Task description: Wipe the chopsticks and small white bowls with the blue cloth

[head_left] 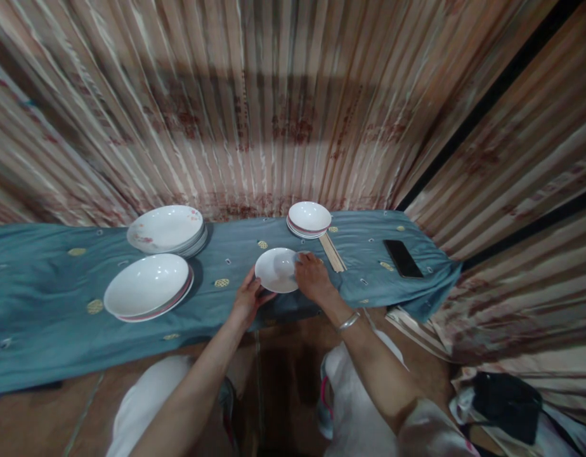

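Observation:
Between my two hands is a small white bowl (275, 270) near the front edge of the cloth-covered table. My left hand (249, 297) grips its left rim, thumb on top and fingers beneath. At the right rim, my right hand (312, 274) is closed with the fingers bent over the edge; whether something thin is in them I cannot make out. Behind the bowl stands a stack of small bowls (309, 218), some with a red band. Wooden chopsticks (332, 252) lie beside that stack, just past my right hand.
To the left stand a stack of large flowered plates (165, 228) and, nearer, a stack of deep white dishes (148, 285). A black phone (402, 258) lies toward the right end of the blue tablecloth (50, 279). Pleated curtains (255, 114) hang behind and at right.

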Motion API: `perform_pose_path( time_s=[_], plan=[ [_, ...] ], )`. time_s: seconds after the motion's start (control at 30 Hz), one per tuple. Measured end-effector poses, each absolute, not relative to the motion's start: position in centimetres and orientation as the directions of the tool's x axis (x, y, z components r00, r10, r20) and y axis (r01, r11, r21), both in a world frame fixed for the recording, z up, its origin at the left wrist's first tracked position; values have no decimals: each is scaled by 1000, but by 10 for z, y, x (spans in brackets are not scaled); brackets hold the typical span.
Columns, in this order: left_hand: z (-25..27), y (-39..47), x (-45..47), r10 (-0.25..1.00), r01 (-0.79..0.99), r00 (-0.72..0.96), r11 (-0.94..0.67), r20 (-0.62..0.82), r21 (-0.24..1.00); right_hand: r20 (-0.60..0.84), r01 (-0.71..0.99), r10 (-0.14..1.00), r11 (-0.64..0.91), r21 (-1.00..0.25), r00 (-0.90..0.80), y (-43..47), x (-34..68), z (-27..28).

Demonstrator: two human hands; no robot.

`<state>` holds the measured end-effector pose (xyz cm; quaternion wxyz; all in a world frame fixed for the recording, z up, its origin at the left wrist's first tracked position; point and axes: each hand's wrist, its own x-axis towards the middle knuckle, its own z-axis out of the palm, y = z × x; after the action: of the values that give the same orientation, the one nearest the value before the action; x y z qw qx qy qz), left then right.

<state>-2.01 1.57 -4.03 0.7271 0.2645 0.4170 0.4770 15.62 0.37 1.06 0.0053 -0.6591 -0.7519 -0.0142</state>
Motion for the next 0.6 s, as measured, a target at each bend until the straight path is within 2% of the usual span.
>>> perform_pose_path(
  time_s=[0.17, 0.33, 0.6],
  plan=[
    [-39, 15, -19, 913, -467, 188, 408, -363, 784, -60, 973, 972, 229, 7, -228, -6, 156, 14],
    [-39, 16, -19, 914, -462, 188, 406, -361, 788, -67, 953, 951, 303, -1, -303, -9, 155, 14],
    [-42, 16, -21, 917, -481, 205, 398, -342, 781, -125, 924, 925, 334, -187, -360, -9, 137, 18]
  ],
)
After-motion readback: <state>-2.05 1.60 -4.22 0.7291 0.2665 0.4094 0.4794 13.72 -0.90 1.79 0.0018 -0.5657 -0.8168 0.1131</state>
